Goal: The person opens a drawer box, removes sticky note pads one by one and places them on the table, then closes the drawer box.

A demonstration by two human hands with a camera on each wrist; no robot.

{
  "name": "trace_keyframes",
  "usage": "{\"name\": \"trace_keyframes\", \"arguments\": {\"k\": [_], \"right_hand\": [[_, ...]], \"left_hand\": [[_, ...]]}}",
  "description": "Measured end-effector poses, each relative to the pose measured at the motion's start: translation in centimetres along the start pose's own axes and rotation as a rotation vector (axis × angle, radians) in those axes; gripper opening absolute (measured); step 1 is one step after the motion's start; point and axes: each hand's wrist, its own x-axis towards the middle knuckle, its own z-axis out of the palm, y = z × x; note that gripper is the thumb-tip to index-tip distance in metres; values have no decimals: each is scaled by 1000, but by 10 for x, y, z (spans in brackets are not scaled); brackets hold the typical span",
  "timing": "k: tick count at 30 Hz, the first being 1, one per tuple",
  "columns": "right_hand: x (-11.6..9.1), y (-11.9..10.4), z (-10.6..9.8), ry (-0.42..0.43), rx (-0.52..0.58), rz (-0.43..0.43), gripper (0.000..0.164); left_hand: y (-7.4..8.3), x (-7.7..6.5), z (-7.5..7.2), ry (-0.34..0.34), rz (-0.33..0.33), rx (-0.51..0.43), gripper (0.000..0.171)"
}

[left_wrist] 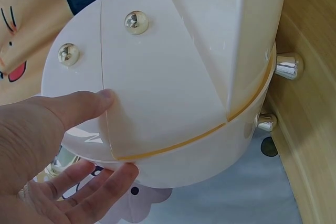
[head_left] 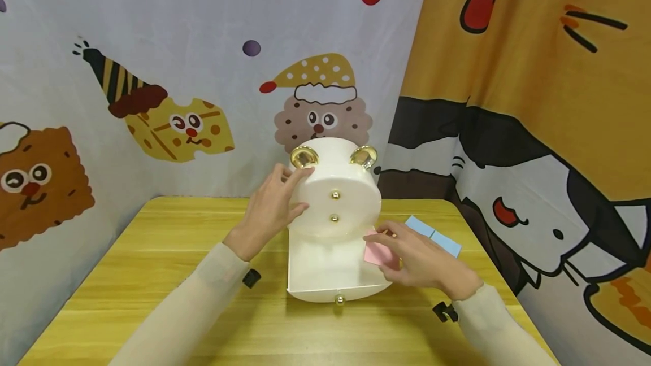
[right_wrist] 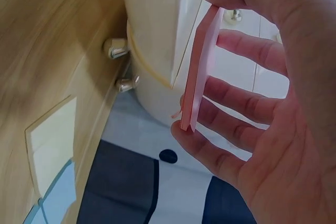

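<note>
A white rounded drawer box [head_left: 335, 208] with gold ears and knobs stands on the table, its lowest drawer [head_left: 325, 270] pulled out toward me. My left hand [head_left: 269, 205] grips the box's left edge; in the left wrist view the thumb [left_wrist: 86, 108] lies on the front and the fingers curve around the side. Over the right side of the open drawer, my right hand [head_left: 417, 256] pinches a pink sticky note pad [head_left: 378, 251]. Seen edge-on in the right wrist view, the pink pad [right_wrist: 201, 69] sits between thumb and fingertips.
Blue sticky notes [head_left: 446, 243] lie on the table right of the box. A pale yellow pad [right_wrist: 52, 137] lies beside them in the right wrist view. The wooden table [head_left: 178, 253] meets a printed cloth backdrop [head_left: 203, 27] behind and at the right.
</note>
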Motion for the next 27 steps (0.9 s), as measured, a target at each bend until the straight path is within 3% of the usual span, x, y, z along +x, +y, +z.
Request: {"name": "trace_keyframes", "arguments": {"k": [21,27], "right_hand": [[-29,26,-2,27,-31,92,67],[-37,32,-1,-19,-12,195,68]], "left_hand": [[-2,0,0,-17,-12,-4,84],[-1,0,-1,-24,-22,-7,83]]}}
